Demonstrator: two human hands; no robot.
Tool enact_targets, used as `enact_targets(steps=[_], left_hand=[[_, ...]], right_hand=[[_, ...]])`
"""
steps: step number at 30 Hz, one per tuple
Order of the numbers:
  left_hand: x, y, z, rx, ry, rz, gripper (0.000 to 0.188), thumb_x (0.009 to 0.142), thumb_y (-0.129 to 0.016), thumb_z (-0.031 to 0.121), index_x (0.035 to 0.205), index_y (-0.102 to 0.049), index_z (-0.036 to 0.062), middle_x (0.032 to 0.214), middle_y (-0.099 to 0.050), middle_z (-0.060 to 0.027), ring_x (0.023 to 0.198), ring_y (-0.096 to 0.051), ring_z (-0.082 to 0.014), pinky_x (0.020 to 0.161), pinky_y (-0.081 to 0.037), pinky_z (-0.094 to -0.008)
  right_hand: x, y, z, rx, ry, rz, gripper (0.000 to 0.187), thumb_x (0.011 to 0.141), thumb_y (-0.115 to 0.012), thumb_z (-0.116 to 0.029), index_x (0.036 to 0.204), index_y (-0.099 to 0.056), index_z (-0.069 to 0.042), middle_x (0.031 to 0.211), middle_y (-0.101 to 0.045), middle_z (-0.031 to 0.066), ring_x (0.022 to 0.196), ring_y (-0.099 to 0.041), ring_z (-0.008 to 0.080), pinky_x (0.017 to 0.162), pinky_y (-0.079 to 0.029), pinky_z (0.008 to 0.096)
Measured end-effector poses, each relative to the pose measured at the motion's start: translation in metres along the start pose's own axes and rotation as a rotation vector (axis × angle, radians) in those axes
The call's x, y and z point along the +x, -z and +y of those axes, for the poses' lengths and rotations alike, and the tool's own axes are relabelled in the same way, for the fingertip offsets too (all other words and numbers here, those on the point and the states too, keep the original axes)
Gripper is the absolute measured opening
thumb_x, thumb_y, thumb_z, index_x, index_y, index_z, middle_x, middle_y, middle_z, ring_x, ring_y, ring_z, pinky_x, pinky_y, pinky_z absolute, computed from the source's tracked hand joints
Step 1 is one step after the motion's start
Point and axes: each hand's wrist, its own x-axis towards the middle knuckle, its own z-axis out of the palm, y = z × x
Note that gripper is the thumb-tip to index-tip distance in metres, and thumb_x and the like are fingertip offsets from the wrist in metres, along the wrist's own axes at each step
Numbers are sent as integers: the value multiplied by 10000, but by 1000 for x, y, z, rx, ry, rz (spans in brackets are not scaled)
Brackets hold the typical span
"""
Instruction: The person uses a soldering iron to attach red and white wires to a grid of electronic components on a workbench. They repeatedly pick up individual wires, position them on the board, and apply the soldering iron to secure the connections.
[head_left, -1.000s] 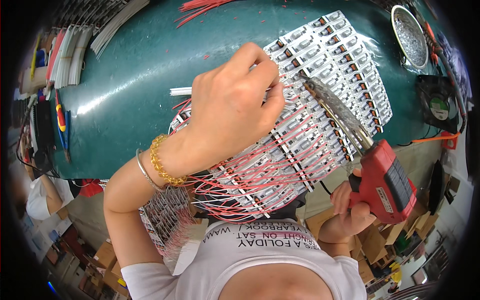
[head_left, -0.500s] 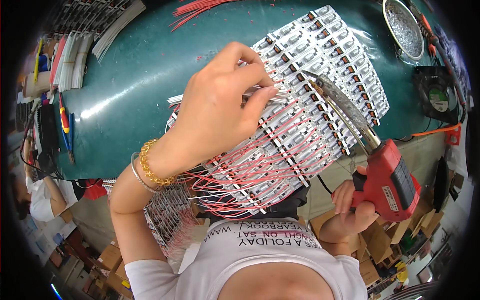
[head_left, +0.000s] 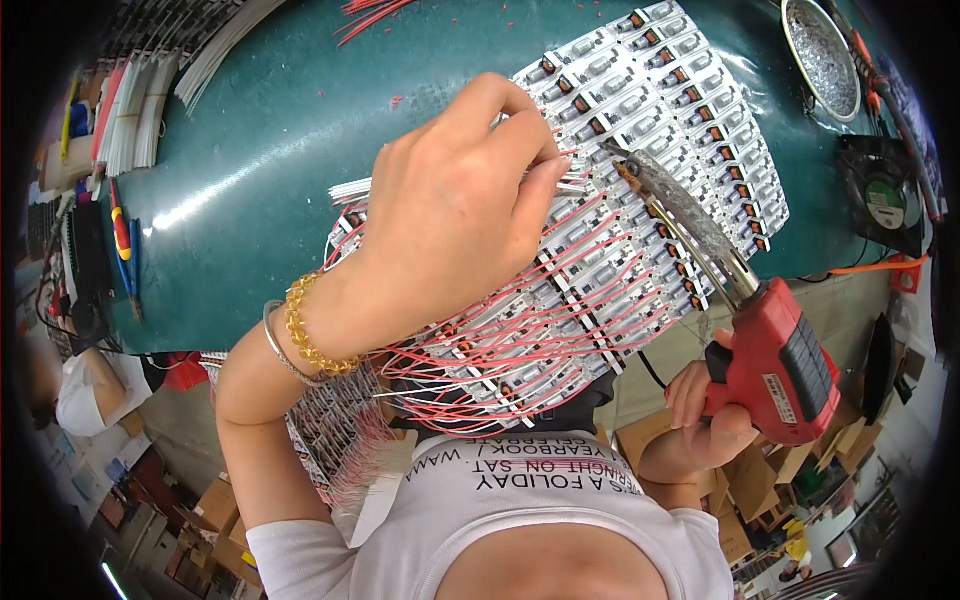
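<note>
Fingers [head_left: 535,150] of the left hand [head_left: 450,215] are pinching a red wire [head_left: 585,215] on the circuit strips [head_left: 650,110]; right hand [head_left: 705,420] is gripping the red soldering gun [head_left: 775,360].

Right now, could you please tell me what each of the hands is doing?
Left hand: fingers pinched together over the red-wired panel of small parts; what they grip cannot be told.
Right hand: closed on the red soldering gun.
</note>
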Motion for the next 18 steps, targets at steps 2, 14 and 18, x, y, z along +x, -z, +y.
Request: enact_targets(steps=[2, 14, 18], left_hand=[[0, -2, 0, 11, 9, 27, 71, 709, -653, 12, 719, -584, 1, 822, -570, -78, 694, -575, -219, 586, -462, -295], [0, -11, -1, 64, -15, 94, 76, 687, -659, 17, 701, -585, 22, 793, -562, -59, 633, -575, -189, 546, -462, -282], [-1, -11, -2, 91, -8, 105, 80, 687, -660, 25, 693, -580, 28, 793, -563, -51, 620, -579, -188, 535, -461, -286]], right_hand=[[1, 0, -1, -1, -6, -3, 814, 780, -548, -562, 1148, -382, 145, 434, -407, -8, 328, -378, 88, 354, -357, 222], [-5, -1, 1, 14, -68, 54, 638, 789, -583, -509, 994, -431, 75, 449, -422, 1, 342, -399, 106, 366, -364, 233], [-16, 16, 18, 4, -28, 107, 682, 794, -578, -507, 1061, -424, 102, 442, -419, -2, 348, -403, 104, 369, -362, 231]])
